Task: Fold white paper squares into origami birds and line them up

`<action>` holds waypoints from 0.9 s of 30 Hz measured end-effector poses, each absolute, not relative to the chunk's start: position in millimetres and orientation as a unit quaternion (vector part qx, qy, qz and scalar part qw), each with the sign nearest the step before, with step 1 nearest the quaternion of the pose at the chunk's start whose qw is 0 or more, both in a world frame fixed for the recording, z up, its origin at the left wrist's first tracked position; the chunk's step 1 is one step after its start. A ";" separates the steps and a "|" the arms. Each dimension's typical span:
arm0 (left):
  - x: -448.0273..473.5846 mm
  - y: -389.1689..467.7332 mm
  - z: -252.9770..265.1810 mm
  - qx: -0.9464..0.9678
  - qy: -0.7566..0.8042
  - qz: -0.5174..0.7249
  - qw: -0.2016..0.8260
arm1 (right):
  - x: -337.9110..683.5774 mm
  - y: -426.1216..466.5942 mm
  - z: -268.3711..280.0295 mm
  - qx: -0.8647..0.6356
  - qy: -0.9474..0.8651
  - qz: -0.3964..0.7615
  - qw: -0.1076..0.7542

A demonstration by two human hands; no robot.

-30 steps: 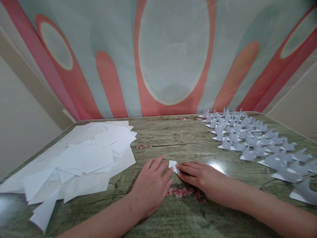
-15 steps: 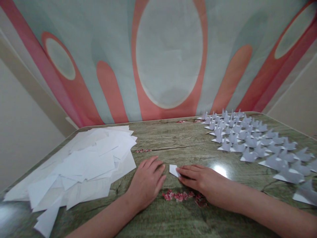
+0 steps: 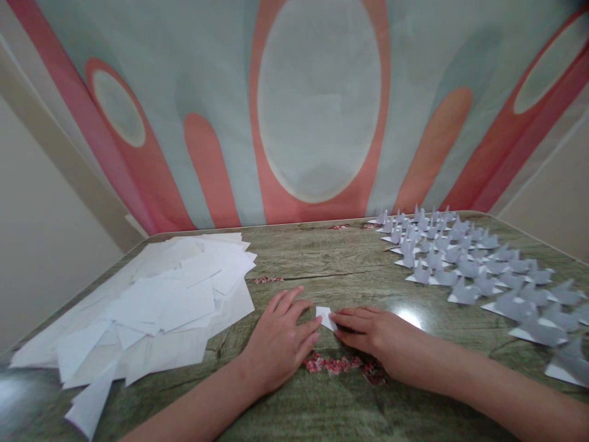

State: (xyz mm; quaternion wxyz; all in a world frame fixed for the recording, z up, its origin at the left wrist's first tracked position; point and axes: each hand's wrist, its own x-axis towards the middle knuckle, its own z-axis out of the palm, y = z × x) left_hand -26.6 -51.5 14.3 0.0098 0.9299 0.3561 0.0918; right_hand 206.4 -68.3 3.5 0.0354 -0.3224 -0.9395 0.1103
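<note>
A small piece of folded white paper [image 3: 326, 317] lies on the table [image 3: 317, 248], about midway between the left and right edges and well back from the far edge. The right hand [image 3: 375, 337] has its fingers held close together, tips at the paper's right side; the paper is too small in view to tell whether they pinch it or only press it down. The left hand [image 3: 280, 337] has its fingers spread, with 1 fingertip at or just beside the paper's left side.

For a crisp fold, the right fingertips would do well to bear straight down so the paper cannot turn, while 1 left fingertip runs along the crease with firm, even pressure. Edges are best lined up first, since on so small a piece any slip would show.

Toward the table's left edge spreads a heap of loose white sheets [image 3: 163, 301], reaching almost to the far left corner, with 1 narrow sheet [image 3: 94, 399] jutting out on the near side. Rows of folded paper birds [image 3: 467, 267] run from near the far right corner down along the right edge; the right forearm [image 3: 473, 377] lies near the closest ones, so a wide elbow swing could knock them. Nothing stands between the 2 hands except the paper.
</note>
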 end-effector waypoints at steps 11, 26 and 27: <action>-21.7 -42.2 12.3 0.893 0.387 0.144 0.176 | 204.1 -64.3 -6.0 -0.315 -0.937 0.090 0.120; 3.9 -15.1 3.6 0.818 0.449 0.168 0.318 | 201.5 -65.3 -17.6 -0.338 -0.846 0.227 0.343; 5.2 -16.0 2.4 0.807 0.447 0.181 0.340 | 201.2 -64.6 -17.2 -0.345 -0.829 0.246 0.365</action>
